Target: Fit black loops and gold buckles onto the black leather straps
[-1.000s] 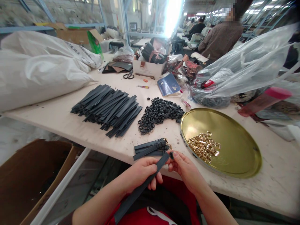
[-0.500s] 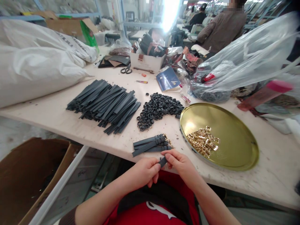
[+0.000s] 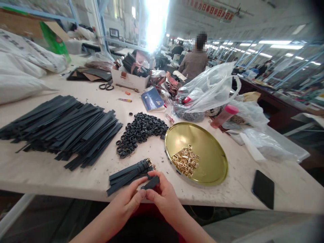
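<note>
A short dark strap (image 3: 152, 183) is held between my two hands near the table's front edge. My left hand (image 3: 130, 198) is closed on its left end, thumb against fingers. My right hand (image 3: 164, 190) grips the other part, with the thumb below and the fingers behind. Just beyond the hands lies a small stack of dark straps with gold buckles (image 3: 129, 173). Loose gold buckles (image 3: 186, 161) are heaped on a round gold tray (image 3: 211, 148) to the right. Behind the stack is a pile of small black loops (image 3: 141, 130).
Many flat dark strips (image 3: 63, 126) cover the table's left side. Scissors (image 3: 106, 86), a blue booklet (image 3: 152, 99) and a white box (image 3: 129, 80) stand farther back. A pink-capped bottle (image 3: 224, 116), plastic bags and a phone (image 3: 263, 189) are at right. A person (image 3: 194, 62) is in the background.
The view has swung right, so the phone now shows. The strap has turned in my hands, with more of its length showing, and the left fingers have stretched out more.
</note>
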A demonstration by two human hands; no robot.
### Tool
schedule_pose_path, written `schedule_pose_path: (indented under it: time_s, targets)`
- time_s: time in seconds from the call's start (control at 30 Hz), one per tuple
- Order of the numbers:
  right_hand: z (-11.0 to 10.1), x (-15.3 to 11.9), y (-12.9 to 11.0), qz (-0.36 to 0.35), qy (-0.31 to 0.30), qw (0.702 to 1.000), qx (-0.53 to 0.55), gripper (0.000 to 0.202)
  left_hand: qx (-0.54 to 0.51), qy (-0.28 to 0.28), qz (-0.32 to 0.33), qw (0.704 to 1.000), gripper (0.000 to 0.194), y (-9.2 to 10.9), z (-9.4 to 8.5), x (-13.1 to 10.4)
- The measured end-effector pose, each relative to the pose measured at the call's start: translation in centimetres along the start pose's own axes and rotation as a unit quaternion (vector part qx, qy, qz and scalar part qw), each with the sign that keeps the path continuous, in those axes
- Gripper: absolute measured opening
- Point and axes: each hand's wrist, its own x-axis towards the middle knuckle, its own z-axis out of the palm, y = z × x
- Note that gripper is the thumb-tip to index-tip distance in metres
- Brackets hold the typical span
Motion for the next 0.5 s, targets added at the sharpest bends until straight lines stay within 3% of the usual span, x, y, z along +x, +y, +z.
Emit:
schedule_pose_path:
  time_s: [0.1, 0.17, 0.2, 0.23, 0.27, 0.33, 0.5]
  targets:
    - [-3.9, 1.3, -1.0, -0.067, 0.032, 0.97, -0.234, 0.022, -0.011, 0.018, -0.028, 0.999, 0.031, 0.0, -0.4, 0.5]
    - [-7.2, 3.0, -1.8, -0.073, 0.11, 0.903, -0.41, 0.02, -0.074, 0.033, -0.082, 0.993, 0.027, -0.1, -0.3, 0.8]
    - [-8.7, 4.0, -2.1, -0.05, 0.132, 0.855, -0.499, 0.021, -0.113, 0.039, -0.105, 0.987, 0.026, -0.2, -0.2, 1.0]
    - [-10.0, 5.0, -2.3, -0.015, 0.128, 0.808, -0.575, 0.022, -0.152, 0.04, -0.123, 0.98, 0.025, -0.3, 0.1, 1.2]
    - [-11.0, 5.9, -2.5, 0.002, 0.124, 0.79, -0.601, 0.022, -0.184, 0.039, -0.133, 0.973, 0.025, -0.4, 0.4, 1.5]
    - [-12.1, 7.4, -2.5, 0.029, 0.101, 0.768, -0.632, 0.02, -0.223, 0.032, -0.137, 0.965, 0.026, -0.6, 0.9, 1.9]
    - [-12.6, 8.9, -2.3, 0.05, 0.066, 0.761, -0.643, 0.013, -0.209, 0.024, -0.152, 0.966, 0.026, -0.3, 1.2, 2.0]
